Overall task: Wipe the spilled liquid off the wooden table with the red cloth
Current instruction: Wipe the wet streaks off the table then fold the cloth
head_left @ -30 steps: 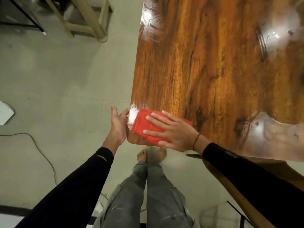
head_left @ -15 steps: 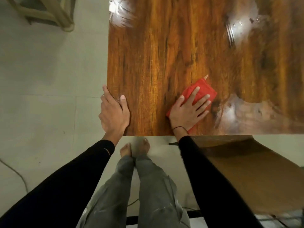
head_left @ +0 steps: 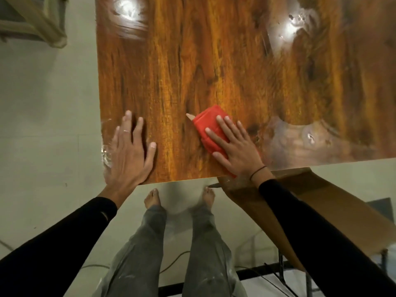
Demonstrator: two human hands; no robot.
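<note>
A folded red cloth lies on the glossy wooden table close to its near edge. My right hand presses flat on the cloth with fingers spread, covering its near half. My left hand rests flat and open on the table's near left corner, a hand's width left of the cloth. Wet, shiny patches show at the left edge by my left hand, at the far left, at the far right and to the right of the cloth.
A brown board slopes down under the table's near right edge, beneath my right forearm. My bare feet stand on the pale floor just in front of the table. A wooden frame stands on the floor at the far left.
My right hand has slid the cloth back leftwards along the near edge and turned it. My left hand has moved from the corner's side onto the tabletop, lying flat.
</note>
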